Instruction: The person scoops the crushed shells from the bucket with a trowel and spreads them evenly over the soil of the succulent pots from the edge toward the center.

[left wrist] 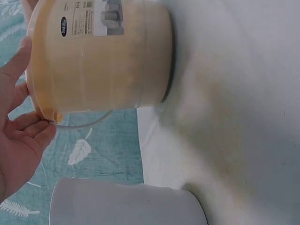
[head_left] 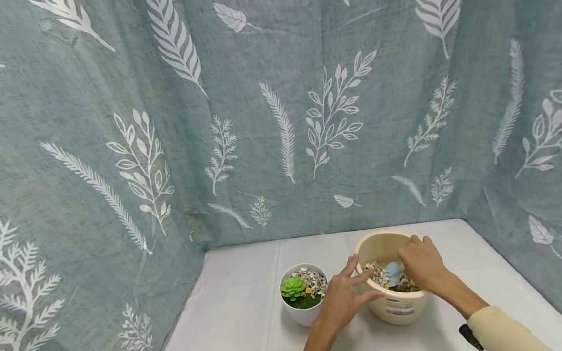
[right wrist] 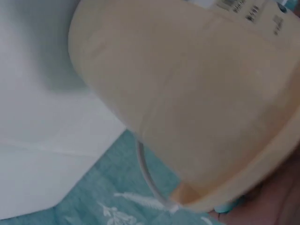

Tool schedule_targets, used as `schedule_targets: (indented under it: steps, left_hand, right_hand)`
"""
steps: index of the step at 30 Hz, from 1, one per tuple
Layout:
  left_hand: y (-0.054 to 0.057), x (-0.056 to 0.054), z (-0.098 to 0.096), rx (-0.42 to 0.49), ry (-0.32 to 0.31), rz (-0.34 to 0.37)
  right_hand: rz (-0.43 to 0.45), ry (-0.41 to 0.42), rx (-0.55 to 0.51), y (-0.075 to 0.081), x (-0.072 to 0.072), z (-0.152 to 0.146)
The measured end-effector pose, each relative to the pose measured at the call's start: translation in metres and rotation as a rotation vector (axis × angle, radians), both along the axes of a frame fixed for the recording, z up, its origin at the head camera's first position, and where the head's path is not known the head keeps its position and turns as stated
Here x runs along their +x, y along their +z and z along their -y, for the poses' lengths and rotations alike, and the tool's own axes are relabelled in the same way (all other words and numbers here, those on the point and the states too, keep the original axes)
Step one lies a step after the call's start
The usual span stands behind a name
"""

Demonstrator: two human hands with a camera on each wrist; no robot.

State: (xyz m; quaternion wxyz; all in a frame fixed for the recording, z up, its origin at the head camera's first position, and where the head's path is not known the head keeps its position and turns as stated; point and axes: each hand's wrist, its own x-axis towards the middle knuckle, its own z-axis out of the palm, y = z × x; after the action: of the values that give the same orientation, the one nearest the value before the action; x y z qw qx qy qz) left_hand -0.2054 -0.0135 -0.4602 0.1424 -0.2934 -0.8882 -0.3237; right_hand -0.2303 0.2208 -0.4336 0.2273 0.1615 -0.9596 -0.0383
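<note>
A cream plastic bucket (head_left: 377,307) with a label stands on the table, small pebbles (head_left: 378,275) inside it. My left hand (head_left: 342,298) grips the near-left part of its rim; in the left wrist view, thumb and fingers sit spread along the rim of the bucket (left wrist: 103,75). Over the right side of the opening, my right hand (head_left: 421,263) holds a light-blue toy shovel (head_left: 392,274), its blade down among the pebbles. The right wrist view shows mostly the outside of the bucket (right wrist: 187,93), with a bit of the blue handle (right wrist: 228,206) beside the right hand (right wrist: 267,204).
Just left of the bucket is a white pot (head_left: 303,317) holding a green succulent (head_left: 293,287) and pebbles. A thin bail handle (left wrist: 89,124) hangs on the bucket's far side. Leaf-patterned teal cloth (head_left: 281,146) walls in the white-covered table (head_left: 237,297).
</note>
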Motion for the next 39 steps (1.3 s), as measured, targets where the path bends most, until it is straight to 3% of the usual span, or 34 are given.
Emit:
schedule_targets:
  steps: [6, 13, 20, 24, 34, 39]
  left_hand:
    - [-0.001, -0.001, -0.002, 0.026, 0.002, -0.023]
    - [-0.004, -0.001, -0.005, 0.033, -0.014, 0.021]
    - [-0.005, -0.002, -0.004, 0.033, -0.011, -0.013]
    - [-0.004, -0.003, -0.004, 0.028, -0.005, -0.025]
    - [-0.004, 0.001, 0.017, 0.008, -0.023, -0.046]
    - [-0.007, 0.005, 0.046, 0.084, 0.068, -0.094]
  right_hand:
    - [0.001, -0.042, -0.001, 0.019, 0.007, -0.013]
    - [0.062, -0.068, -0.082, 0.031, 0.021, -0.025]
    - [0.106, -0.088, -0.218, 0.042, 0.028, -0.041]
    - [0.089, -0.083, -0.239, 0.049, 0.031, -0.047]
    - [0.045, -0.031, -0.271, 0.071, 0.039, -0.036]
    - [-0.009, 0.029, -0.287, 0.078, 0.043, -0.014]
